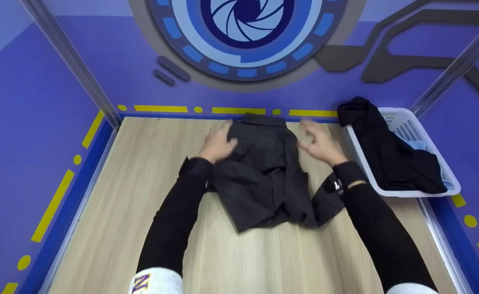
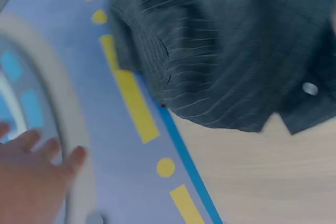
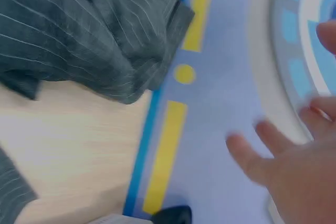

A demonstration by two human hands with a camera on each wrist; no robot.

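A dark pinstriped shirt [image 1: 259,175] lies rumpled on the wooden table, its collar [image 1: 264,120] toward the back wall. One sleeve [image 1: 328,206] bends out to the right beneath my right wrist. My left hand [image 1: 219,143] is at the shirt's upper left side, fingers spread and relaxed. Off the shirt's upper right side, my right hand [image 1: 320,143] hovers with loosely bent fingers and nothing in them. In the left wrist view a pale button [image 2: 310,88] shows on the striped cloth. The right wrist view has the shirt's shoulder [image 3: 126,40] apart from the spread fingers.
At the right stands a white plastic basket [image 1: 417,192] with a black garment [image 1: 390,155] draped over its near left rim and light blue cloth [image 1: 418,144] inside. Purple panels wall the table [image 1: 141,196] at the back and both sides.
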